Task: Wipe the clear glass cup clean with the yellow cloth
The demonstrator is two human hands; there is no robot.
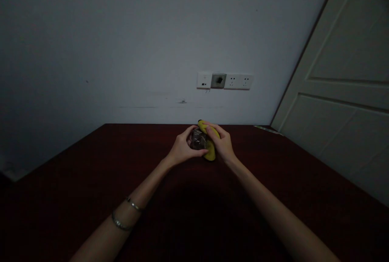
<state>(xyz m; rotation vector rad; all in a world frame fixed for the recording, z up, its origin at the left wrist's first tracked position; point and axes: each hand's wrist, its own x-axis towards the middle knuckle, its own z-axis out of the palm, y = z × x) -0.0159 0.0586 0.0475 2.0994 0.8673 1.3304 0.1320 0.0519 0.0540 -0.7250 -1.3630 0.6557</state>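
Observation:
My left hand curves round a shiny, dark, see-through object that looks like glass or clear plastic; its exact kind is hard to make out in the dim light. My right hand is closed on a yellow object with a small dark tip at its top left. One part of this yellow object rises under my right fingers, and a rounded part hangs lower, beside my left thumb. Both objects meet between my hands, over the far part of the table. My fingers hide some of each.
The dark red table reaches back to a pale wall. Wall sockets sit above its far edge. A panelled door stands on the right, and a thin flat strip lies at the far right corner.

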